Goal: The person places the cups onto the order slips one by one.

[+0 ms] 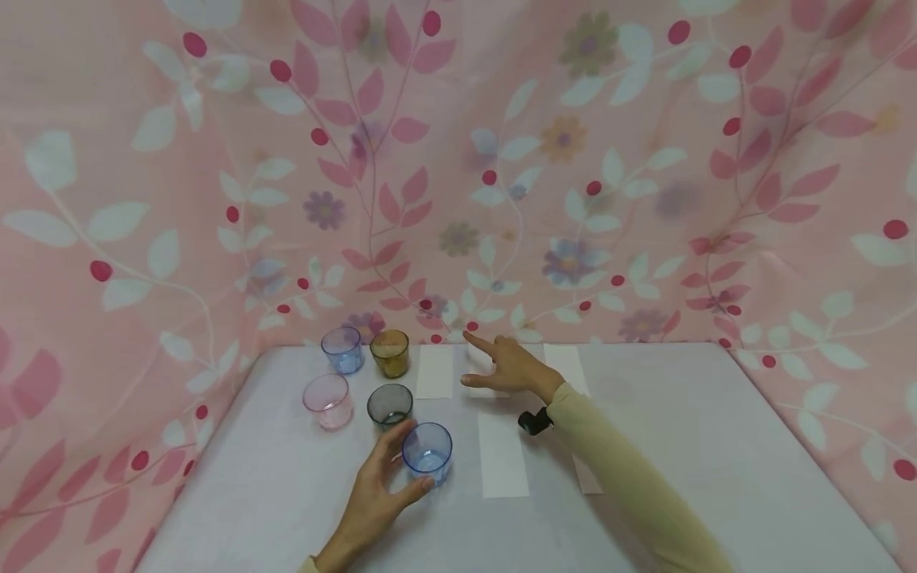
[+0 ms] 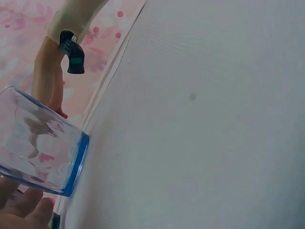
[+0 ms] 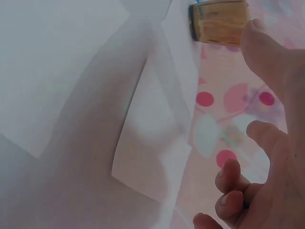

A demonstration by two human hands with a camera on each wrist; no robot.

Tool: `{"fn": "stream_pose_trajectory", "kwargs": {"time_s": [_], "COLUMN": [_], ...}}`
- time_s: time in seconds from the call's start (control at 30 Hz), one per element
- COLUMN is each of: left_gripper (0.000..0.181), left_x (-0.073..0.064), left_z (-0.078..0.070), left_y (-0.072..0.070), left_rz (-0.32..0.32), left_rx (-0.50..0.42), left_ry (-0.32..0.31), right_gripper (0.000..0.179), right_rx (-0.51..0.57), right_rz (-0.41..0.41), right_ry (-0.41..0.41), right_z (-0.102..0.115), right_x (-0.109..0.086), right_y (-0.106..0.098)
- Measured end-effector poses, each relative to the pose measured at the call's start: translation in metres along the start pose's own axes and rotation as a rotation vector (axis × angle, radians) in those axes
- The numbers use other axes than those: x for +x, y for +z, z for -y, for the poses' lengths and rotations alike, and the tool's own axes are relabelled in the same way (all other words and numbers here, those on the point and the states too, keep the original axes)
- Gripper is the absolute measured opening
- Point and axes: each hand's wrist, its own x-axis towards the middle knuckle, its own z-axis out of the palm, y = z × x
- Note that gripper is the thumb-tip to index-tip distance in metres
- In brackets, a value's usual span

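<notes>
My left hand (image 1: 376,489) holds a clear blue glass cup (image 1: 427,458) at the front of the cup group, thumb at its near side and fingers round its left. In the left wrist view the same cup (image 2: 43,143) shows its thick blue base, with fingertips (image 2: 40,210) beside it. My right hand (image 1: 512,368) hovers with nothing in it over white paper strips, index finger stretched out to the left and thumb apart. Under it, in the right wrist view, lies a white paper strip (image 3: 147,138). A smoky grey glass cup (image 1: 390,402) stands just behind the left hand's fingers.
Behind and left stand a pink cup (image 1: 328,404), another blue cup (image 1: 342,352) and an amber cup (image 1: 391,356). More paper strips (image 1: 434,372) lie on the pale table (image 1: 716,446). A floral curtain (image 1: 458,159) hangs along the back edge.
</notes>
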Motion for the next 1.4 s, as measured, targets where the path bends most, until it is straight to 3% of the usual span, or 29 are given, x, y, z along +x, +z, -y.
{"fn": "stream_pose_trajectory", "kwargs": {"time_s": [0.23, 0.47, 0.87, 1.13, 1.4], "left_gripper": [0.087, 0.085, 0.080, 0.080, 0.079], "left_x": [-0.001, 0.005, 0.008, 0.008, 0.006], "left_z": [0.004, 0.003, 0.010, 0.011, 0.014], "left_y": [-0.002, -0.002, 0.000, -0.001, -0.001], "left_rz": [0.096, 0.101, 0.070, 0.077, 0.055], "left_rx": [-0.085, -0.073, -0.040, -0.042, -0.034], "left_ry": [-0.111, -0.079, -0.036, -0.037, -0.069], "right_gripper": [0.096, 0.094, 0.094, 0.093, 0.096], "right_rx": [-0.098, -0.121, -0.175, -0.097, -0.128], "right_rz": [0.062, 0.091, 0.161, 0.177, 0.189], "right_ry": [0.061, 0.065, 0.154, 0.193, 0.181], "right_z": [0.000, 0.003, 0.007, 0.006, 0.006], "right_x": [0.014, 0.026, 0.036, 0.036, 0.039], "right_y": [0.013, 0.013, 0.016, 0.022, 0.025]}}
